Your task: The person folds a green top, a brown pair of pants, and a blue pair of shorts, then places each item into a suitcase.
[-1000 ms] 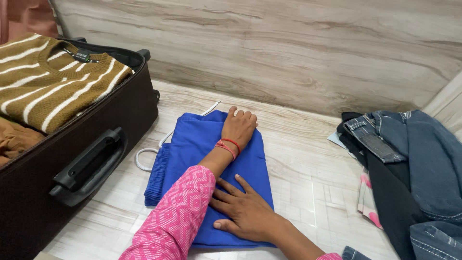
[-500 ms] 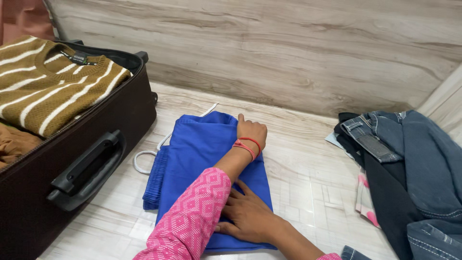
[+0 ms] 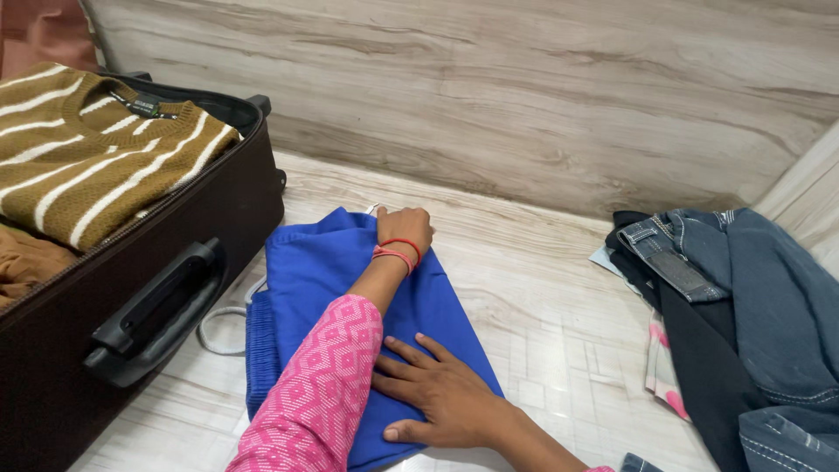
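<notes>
A folded blue garment (image 3: 323,280) with a white drawstring (image 3: 218,328) lies on the pale floor beside a dark suitcase. My left hand (image 3: 404,229), with red bands at the wrist and a pink patterned sleeve, is closed on the garment's far edge. My right hand (image 3: 433,393) rests flat on the garment's near part, fingers spread, pressing it down.
The open dark suitcase (image 3: 175,262) stands at the left, holding a brown sweater with white stripes (image 3: 96,157). A heap of denim and dark clothes (image 3: 743,297) lies at the right. A wood-grain wall (image 3: 524,87) runs along the back.
My left hand went from lying flat to gripping the garment's far edge and drew it leftward. The garment has turned and shifted, and the drawstring loop slid nearer to the suitcase.
</notes>
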